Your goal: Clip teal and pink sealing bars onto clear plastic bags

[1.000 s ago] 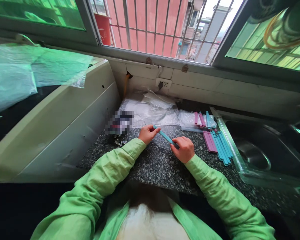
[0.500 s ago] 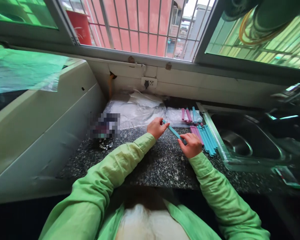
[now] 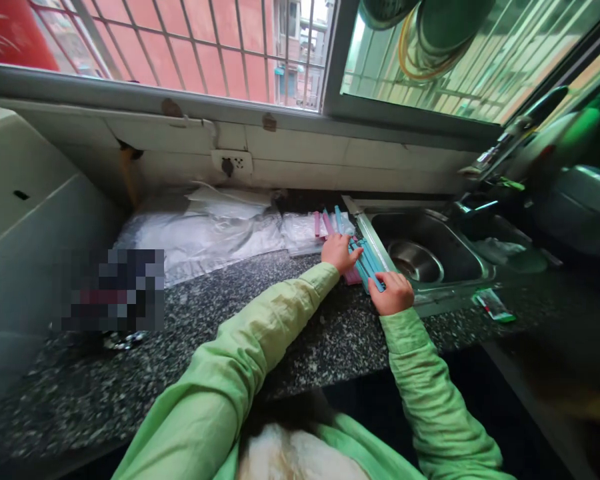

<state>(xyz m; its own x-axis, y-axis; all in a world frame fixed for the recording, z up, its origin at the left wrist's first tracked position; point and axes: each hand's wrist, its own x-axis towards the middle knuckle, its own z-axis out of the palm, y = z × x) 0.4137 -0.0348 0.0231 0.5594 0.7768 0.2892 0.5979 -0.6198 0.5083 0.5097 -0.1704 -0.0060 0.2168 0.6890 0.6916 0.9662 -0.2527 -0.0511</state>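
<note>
While both hands are meeting over the pile of blue sticks [image 3: 367, 267] beside the sink [image 3: 430, 257], the left hand [image 3: 337, 252] is pinching 1 end of a blue stick [image 3: 364, 257] and the right hand [image 3: 394, 293] is closing its fingers on the other end. Pink sticks [image 3: 351, 276] are lying just under the pile on the speckled tabletop [image 3: 205, 320]. More sticks are sitting in a clear bag [image 3: 310, 230], so sorting looks partly done.

Two hands, left [image 3: 336, 253] and right [image 3: 393, 293], at the countertop's [image 3: 190, 320] sink edge. One sink [image 3: 425, 257]. One wall socket [image 3: 231, 162]. Blue sticks [image 3: 367, 263] and pink sticks [image 3: 324, 223] bunch together, too crowded to count.
</note>
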